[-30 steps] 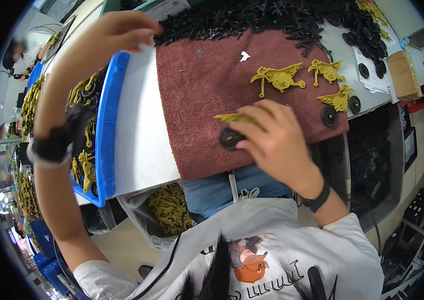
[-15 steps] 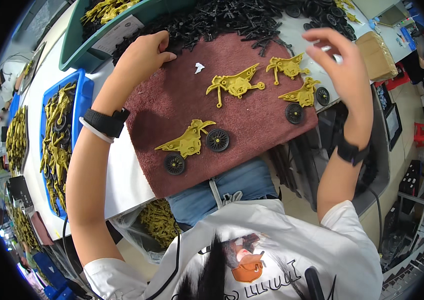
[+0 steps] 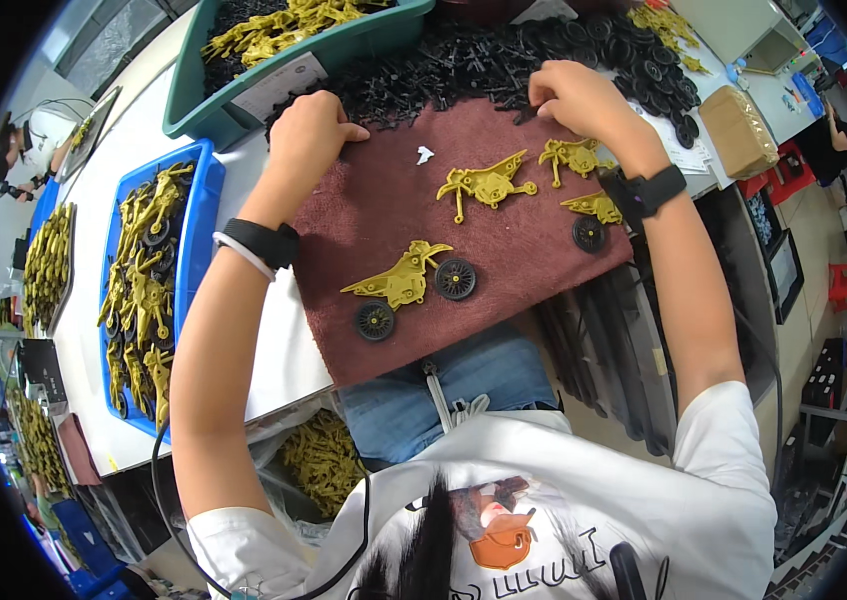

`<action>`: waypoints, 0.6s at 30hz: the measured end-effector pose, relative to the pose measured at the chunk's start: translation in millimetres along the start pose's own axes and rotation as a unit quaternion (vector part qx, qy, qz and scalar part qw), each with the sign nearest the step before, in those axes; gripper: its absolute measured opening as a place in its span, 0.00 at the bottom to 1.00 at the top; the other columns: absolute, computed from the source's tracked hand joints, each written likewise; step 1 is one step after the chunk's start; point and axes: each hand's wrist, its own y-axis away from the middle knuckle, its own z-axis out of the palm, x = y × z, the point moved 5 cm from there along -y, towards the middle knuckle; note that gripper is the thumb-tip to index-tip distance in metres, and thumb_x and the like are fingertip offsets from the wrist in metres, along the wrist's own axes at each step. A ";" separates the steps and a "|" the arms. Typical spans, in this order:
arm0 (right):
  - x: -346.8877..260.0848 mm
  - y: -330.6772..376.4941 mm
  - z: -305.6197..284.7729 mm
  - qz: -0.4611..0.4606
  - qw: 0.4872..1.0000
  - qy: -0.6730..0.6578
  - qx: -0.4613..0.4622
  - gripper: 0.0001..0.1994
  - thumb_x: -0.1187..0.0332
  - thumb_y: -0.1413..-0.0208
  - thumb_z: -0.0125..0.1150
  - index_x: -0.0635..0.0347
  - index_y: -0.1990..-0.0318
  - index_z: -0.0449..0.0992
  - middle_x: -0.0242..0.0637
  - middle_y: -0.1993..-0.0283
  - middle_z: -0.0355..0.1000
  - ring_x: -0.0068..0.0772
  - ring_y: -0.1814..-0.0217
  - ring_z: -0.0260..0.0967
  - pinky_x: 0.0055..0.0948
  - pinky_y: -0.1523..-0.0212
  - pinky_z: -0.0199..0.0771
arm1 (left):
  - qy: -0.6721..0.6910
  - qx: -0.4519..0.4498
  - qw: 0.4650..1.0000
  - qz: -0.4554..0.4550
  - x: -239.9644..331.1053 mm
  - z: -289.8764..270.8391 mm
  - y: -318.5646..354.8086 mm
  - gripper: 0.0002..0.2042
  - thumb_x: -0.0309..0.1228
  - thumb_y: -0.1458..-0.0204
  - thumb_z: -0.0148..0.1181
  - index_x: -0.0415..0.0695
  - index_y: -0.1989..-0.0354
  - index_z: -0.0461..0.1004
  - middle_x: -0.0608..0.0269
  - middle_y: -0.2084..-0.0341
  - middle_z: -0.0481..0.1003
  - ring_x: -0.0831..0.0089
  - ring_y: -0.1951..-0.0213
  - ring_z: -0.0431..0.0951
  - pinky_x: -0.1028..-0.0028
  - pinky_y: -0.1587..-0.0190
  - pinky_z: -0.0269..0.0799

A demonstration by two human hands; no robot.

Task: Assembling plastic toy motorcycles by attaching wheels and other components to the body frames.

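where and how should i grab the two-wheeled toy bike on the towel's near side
Probably by its yellow body, midway between the black wheels, pinching across its long edges from above: it lies flat on the towel, nothing covers it, and the wheels sit near its ends.

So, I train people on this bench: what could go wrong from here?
The right wristband overlaps a half-hidden yellow piece in this view, so it might knock it. The two-wheeled yellow assembly lies toward the front edge of the maroon cloth, so a bump could push it off. The loose white scrap might get mixed into the black heap.
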 end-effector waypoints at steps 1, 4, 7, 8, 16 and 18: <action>5.5 3.1 -3.4 0.098 0.992 -0.054 -0.061 0.07 0.74 0.53 0.63 0.61 0.65 0.75 0.37 0.70 0.73 0.36 0.69 0.72 0.32 0.66 0.71 | -0.037 0.009 0.999 -0.002 2.3 -0.8 2.2 0.16 0.40 0.61 0.72 0.39 0.72 0.79 0.49 0.74 0.79 0.52 0.65 0.80 0.59 0.63 0.74; -3.9 16.7 -33.2 0.129 0.984 -0.119 0.025 0.10 0.75 0.51 0.61 0.59 0.59 0.77 0.37 0.69 0.74 0.28 0.68 0.72 0.28 0.65 0.71 | -0.064 0.016 0.998 -0.013 0.4 -1.4 4.3 0.18 0.41 0.62 0.73 0.37 0.76 0.79 0.48 0.74 0.79 0.51 0.66 0.80 0.58 0.63 0.75; -30.9 32.1 -50.7 0.104 0.971 -0.210 0.044 0.12 0.75 0.50 0.60 0.62 0.56 0.78 0.34 0.68 0.77 0.21 0.70 0.71 0.25 0.65 0.72 | -0.043 0.038 0.997 -0.043 -5.8 -5.4 5.9 0.17 0.41 0.62 0.73 0.37 0.78 0.79 0.49 0.76 0.79 0.53 0.68 0.81 0.60 0.64 0.75; -39.2 41.4 -55.0 0.101 0.953 -0.278 0.061 0.11 0.75 0.50 0.61 0.64 0.58 0.79 0.34 0.71 0.78 0.21 0.71 0.72 0.25 0.67 0.72 | 0.012 0.005 0.999 -0.051 -4.2 -4.8 4.0 0.17 0.41 0.62 0.73 0.37 0.77 0.79 0.50 0.77 0.79 0.54 0.68 0.81 0.62 0.64 0.75; -122.4 90.3 -14.6 0.137 0.851 -0.504 -0.059 0.07 0.76 0.47 0.58 0.65 0.60 0.75 0.28 0.64 0.75 0.15 0.60 0.69 0.17 0.59 0.69 | 0.081 0.046 0.995 0.032 -11.7 2.9 3.2 0.11 0.34 0.56 0.66 0.38 0.69 0.80 0.55 0.77 0.79 0.66 0.74 0.79 0.70 0.68 0.73; -132.5 92.8 -1.8 0.154 0.871 -0.460 -0.076 0.08 0.76 0.47 0.58 0.65 0.59 0.74 0.27 0.64 0.75 0.13 0.63 0.69 0.16 0.61 0.69 | 0.121 0.024 0.992 0.032 -11.9 3.5 6.2 0.11 0.33 0.54 0.65 0.37 0.67 0.80 0.57 0.77 0.79 0.69 0.74 0.79 0.72 0.69 0.72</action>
